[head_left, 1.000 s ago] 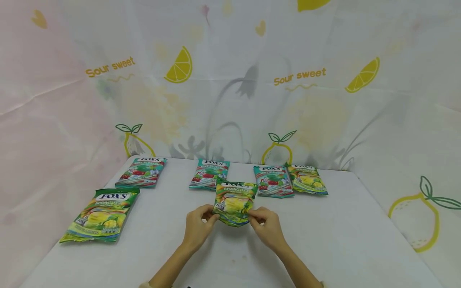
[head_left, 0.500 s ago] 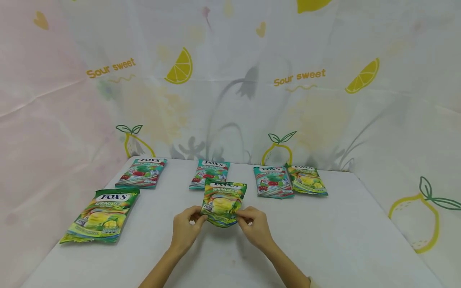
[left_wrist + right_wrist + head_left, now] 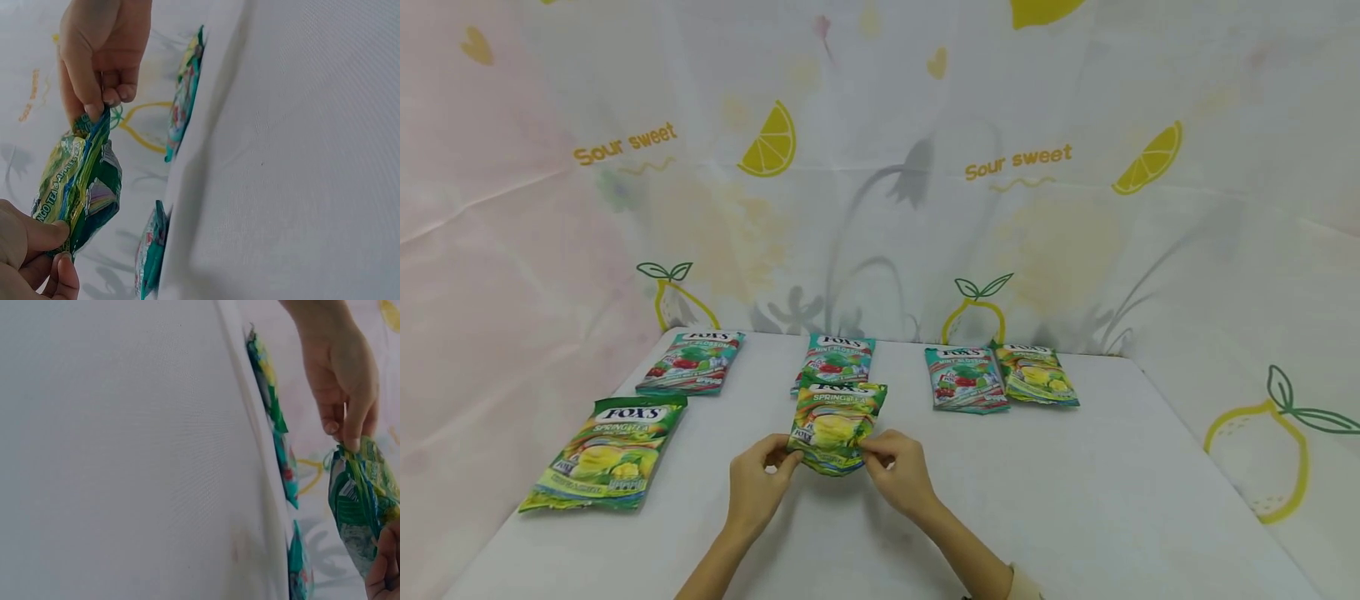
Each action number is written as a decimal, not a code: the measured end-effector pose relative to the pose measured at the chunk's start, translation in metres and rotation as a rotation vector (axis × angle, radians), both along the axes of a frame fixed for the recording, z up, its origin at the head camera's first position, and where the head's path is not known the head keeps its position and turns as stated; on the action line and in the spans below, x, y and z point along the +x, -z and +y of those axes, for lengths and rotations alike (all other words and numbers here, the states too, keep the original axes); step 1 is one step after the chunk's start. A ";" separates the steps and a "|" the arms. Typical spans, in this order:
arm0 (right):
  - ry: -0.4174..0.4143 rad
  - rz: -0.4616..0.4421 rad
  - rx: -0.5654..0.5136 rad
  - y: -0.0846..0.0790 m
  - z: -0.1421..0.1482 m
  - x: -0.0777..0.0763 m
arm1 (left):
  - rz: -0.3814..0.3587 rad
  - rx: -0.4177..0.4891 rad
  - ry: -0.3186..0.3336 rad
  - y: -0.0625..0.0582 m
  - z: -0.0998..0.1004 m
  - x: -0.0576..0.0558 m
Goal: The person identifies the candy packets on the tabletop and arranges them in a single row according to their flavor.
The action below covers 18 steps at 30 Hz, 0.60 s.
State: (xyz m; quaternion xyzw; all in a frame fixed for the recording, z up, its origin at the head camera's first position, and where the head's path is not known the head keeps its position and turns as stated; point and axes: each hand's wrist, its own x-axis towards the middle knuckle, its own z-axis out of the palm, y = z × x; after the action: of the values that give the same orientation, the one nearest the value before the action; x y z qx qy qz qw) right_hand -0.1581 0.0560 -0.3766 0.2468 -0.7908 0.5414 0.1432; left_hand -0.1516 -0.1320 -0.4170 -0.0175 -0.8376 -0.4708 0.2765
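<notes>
Between my two hands is a green and yellow Fox's Spring Tea candy bag (image 3: 835, 425), held raised over the white table with its printed front facing me. My left hand (image 3: 760, 483) pinches its lower left corner between thumb and fingers. The lower right corner is pinched by my right hand (image 3: 901, 475). In the left wrist view the candy bag (image 3: 81, 187) hangs clear of the table, with both hands on its bottom edge. Behind it, partly covered in the head view, lies a teal Mint Blossom candy bag (image 3: 835, 362).
On the left lie a larger-looking Spring Tea bag (image 3: 602, 454) and, farther back, a Mint Blossom bag (image 3: 692, 362). At the back right, another Mint Blossom bag (image 3: 967, 382) lies against a Spring Tea bag (image 3: 1037, 375). A lemon-printed cloth (image 3: 880, 208) rises behind the table (image 3: 1075, 500).
Both hands have carried the held candy bag leftward, from in front of the gap between the middle and right bags to in front of the middle Mint Blossom bag. The other bags stay put.
</notes>
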 end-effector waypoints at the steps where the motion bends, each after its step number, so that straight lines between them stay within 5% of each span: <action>1: -0.005 0.000 -0.001 0.000 -0.002 0.000 | -0.005 -0.002 -0.008 0.000 -0.001 0.000; 18: -0.092 0.002 -0.005 0.009 -0.028 -0.003 | -0.026 -0.042 -0.086 0.003 -0.030 0.010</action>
State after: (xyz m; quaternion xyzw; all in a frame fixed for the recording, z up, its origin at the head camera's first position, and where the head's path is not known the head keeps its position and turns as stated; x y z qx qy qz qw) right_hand -0.1610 0.0275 -0.3853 0.2830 -0.7772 0.5491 0.1197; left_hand -0.1414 -0.1619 -0.4199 0.0188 -0.8508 -0.4410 0.2852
